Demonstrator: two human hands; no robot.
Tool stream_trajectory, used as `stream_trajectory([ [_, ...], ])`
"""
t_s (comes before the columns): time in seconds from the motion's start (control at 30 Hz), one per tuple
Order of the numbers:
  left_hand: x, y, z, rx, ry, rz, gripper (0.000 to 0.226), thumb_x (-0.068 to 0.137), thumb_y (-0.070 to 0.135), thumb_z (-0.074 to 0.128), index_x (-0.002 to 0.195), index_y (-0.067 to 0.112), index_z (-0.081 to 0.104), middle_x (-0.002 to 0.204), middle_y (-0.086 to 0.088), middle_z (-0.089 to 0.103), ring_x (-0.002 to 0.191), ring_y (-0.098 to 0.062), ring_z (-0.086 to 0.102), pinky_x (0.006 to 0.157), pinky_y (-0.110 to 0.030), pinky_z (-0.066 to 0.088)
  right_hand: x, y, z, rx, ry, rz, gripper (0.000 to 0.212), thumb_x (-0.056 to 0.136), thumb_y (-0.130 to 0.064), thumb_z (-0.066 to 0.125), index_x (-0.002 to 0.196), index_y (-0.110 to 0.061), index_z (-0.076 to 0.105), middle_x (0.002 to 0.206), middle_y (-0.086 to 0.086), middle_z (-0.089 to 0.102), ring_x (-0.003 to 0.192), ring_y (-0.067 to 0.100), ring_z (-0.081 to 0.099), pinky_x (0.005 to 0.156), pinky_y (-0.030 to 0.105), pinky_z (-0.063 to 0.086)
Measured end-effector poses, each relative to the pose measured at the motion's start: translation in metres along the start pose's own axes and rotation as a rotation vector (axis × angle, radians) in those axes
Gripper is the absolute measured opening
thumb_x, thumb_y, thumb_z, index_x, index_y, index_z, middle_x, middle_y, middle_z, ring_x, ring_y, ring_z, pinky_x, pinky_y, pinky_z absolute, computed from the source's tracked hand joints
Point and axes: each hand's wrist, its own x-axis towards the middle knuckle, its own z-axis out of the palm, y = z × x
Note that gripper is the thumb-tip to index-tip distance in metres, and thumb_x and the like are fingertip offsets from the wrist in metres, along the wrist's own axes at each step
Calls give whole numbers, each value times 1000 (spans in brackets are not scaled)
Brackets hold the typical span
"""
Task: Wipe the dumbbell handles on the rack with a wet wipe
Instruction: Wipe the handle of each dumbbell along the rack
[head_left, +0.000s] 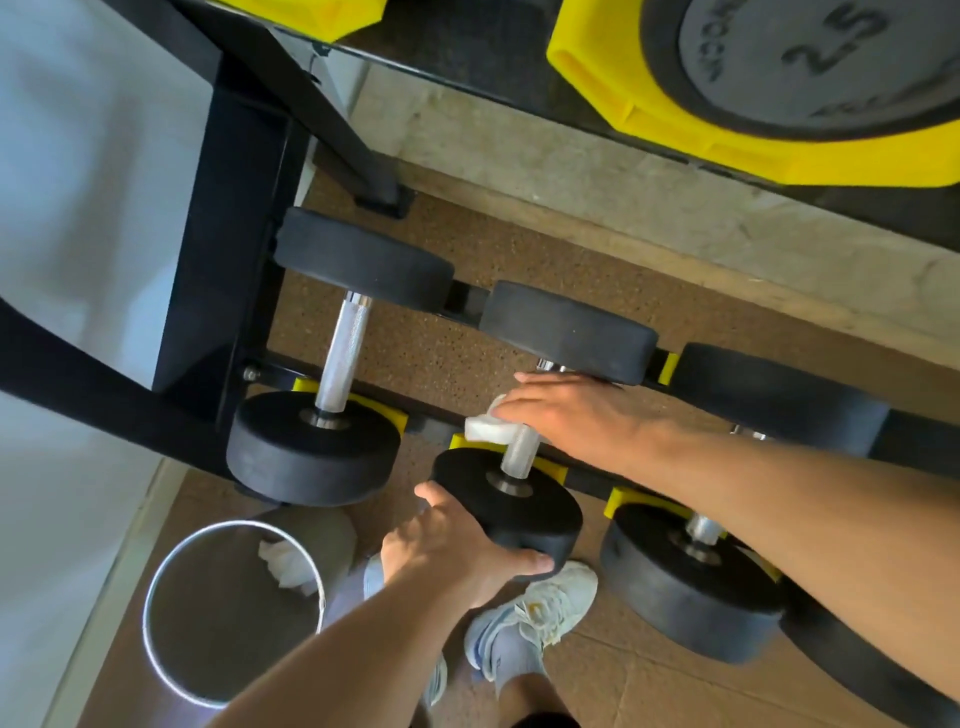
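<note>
Three black dumbbells with knurled steel handles lie across the lower rack rails (587, 478). My right hand (566, 415) wraps a white wet wipe (485, 428) around the handle (519, 454) of the middle dumbbell. My left hand (447, 545) grips the near black head (511, 501) of that same dumbbell from below. The left dumbbell's handle (345, 353) is bare and fully in view. My right forearm hides most of the right dumbbell's handle (704, 527).
A round metal bin (156, 603) with crumpled wipes inside stands on the floor at lower left. My white shoe (535, 613) is under the rack's front. An upper shelf carries yellow cradles and a large 25 dumbbell (810, 67). The black rack post (244, 249) rises at left.
</note>
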Motion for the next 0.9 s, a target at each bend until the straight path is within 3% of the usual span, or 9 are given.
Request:
stream_trajectory([
  [0.1, 1, -1, 1, 10, 12, 2, 153, 40, 92, 70, 152, 5, 13, 142, -5, 54, 132, -28, 53, 106, -41, 44, -6, -8, 0, -88, 152, 17, 55, 77, 14, 54, 126, -8, 66, 133, 9, 63, 128, 29, 56, 105, 44, 47],
  [0.27, 1, -1, 5, 13, 40, 16, 151, 41, 93, 70, 150, 4, 16, 136, -4, 58, 127, -26, 57, 99, -39, 47, -10, -24, 16, -207, -6, 135, 45, 84, -1, 49, 126, -10, 63, 138, 8, 58, 141, 25, 40, 120, 40, 26],
  [0.4, 1, -1, 5, 28, 47, 11, 150, 41, 93, 70, 149, 3, 18, 130, -3, 62, 121, -24, 61, 92, -37, 48, -27, -52, 23, -86, -144, 8, 47, 91, -10, 31, 124, -14, 64, 136, 3, 60, 138, 21, 45, 117, 35, 31],
  [0.5, 2, -2, 6, 27, 54, 20, 150, 42, 93, 71, 149, 3, 17, 134, -5, 60, 124, -26, 60, 94, -38, 48, -9, -41, 6, -160, -30, 70, 55, 82, 0, 38, 131, -9, 60, 141, 10, 56, 138, 27, 44, 116, 44, 33],
  [0.57, 2, -2, 6, 27, 53, 29, 151, 43, 93, 70, 150, 3, 15, 136, -6, 59, 126, -27, 58, 97, -39, 47, 2, -31, -7, -273, 15, 170, 56, 78, 3, 44, 131, -5, 60, 140, 13, 56, 137, 29, 45, 116, 42, 21],
  [0.67, 1, -2, 6, 26, 48, 38, 149, 45, 93, 70, 150, 2, 16, 135, -6, 59, 126, -27, 58, 97, -39, 47, -9, -38, -1, -277, -153, 185, 59, 87, -3, 33, 146, -7, 43, 155, 13, 37, 149, 29, 23, 119, 38, 4],
  [0.73, 1, -2, 6, 20, 44, 39, 147, 46, 92, 71, 149, 1, 17, 133, -5, 61, 124, -25, 59, 94, -37, 46, -20, -55, 7, -121, -220, 178, 56, 90, -3, 34, 145, -14, 44, 154, 9, 40, 147, 26, 29, 122, 41, 22],
  [0.8, 1, -2, 5, 20, 43, 45, 148, 47, 92, 70, 149, 0, 16, 132, -5, 61, 124, -24, 60, 90, -35, 45, -19, -66, 3, -14, -231, 130, 52, 91, -1, 45, 140, -20, 49, 146, 4, 50, 138, 22, 44, 111, 41, 42],
  [0.9, 1, -2, 3, 19, 37, 49, 150, 50, 91, 71, 151, -1, 10, 139, -9, 56, 130, -27, 55, 97, -38, 45, 4, -48, -2, -193, 23, 123, 53, 80, 8, 49, 127, -11, 64, 135, 11, 61, 130, 27, 54, 111, 41, 37],
])
